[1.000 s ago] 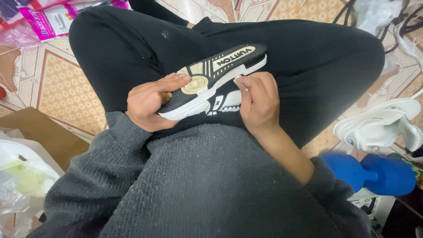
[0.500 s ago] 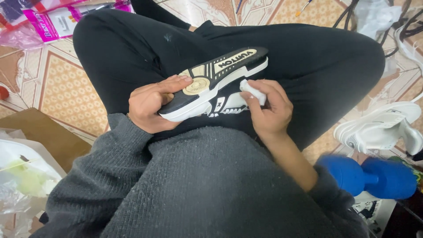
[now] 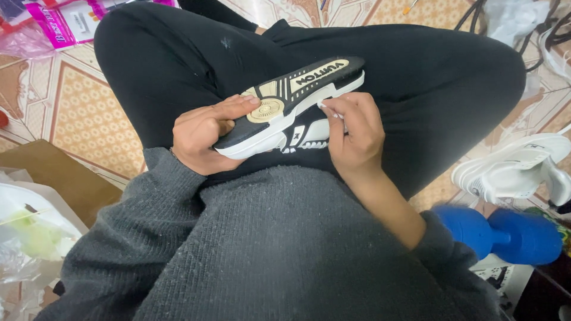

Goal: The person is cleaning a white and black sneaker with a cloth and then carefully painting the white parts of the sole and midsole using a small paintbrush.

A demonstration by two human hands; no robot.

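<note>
While left hand (image 3: 205, 134) grips sole-up shoe (image 3: 291, 104) on lap, right hand (image 3: 354, 131) fingers pinch small white piece (image 3: 331, 110) at shoe's 4 o'clock edge.

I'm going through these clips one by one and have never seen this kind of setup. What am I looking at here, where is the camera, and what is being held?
There is no machine here: a person works with two bare hands. The single view comes from a camera worn on the head, looking down at the lap, so the grey sweater and crossed legs in black trousers fill most of the picture.

The left hand grips a black and white sneaker, turned sole up, with a thumb across the sole. The right hand pinches a small white piece, perhaps a wipe or eraser, against the sole's white edge.

Around the person, on the patterned tile floor: a white sneaker and a blue dumbbell to the right, brown cardboard and a clear plastic bag to the left, and a pink package at top left.
</note>
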